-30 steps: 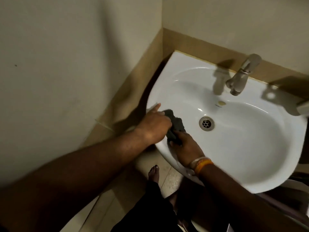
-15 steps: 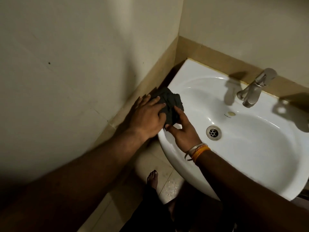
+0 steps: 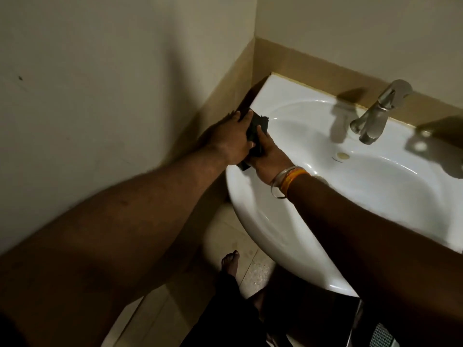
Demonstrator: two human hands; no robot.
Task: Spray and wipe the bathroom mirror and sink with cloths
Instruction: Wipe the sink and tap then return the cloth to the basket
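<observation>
A white sink [image 3: 298, 95] is fixed in the corner of the room. A dark cloth [image 3: 259, 122] lies bunched on its left rim, close to the side wall. My left hand [image 3: 229, 140] presses on the cloth from the left with its fingers stretched along the rim. On the cloth's right side, my right hand [image 3: 269, 156] grips it with the thumb pointing up; bangles circle that wrist. My right forearm crosses the basin and hides the drain. No mirror or spray bottle is in view.
A metal faucet [image 3: 375, 116] stands at the back of the sink, right of my hands. A tan tiled band [image 3: 225, 96] runs along both walls beside the rim. My bare foot [image 3: 230, 261] stands on the tiled floor under the sink's front edge.
Both hands have slid the cloth from the basin's front left, near the drain, up along the left rim toward the back corner.
</observation>
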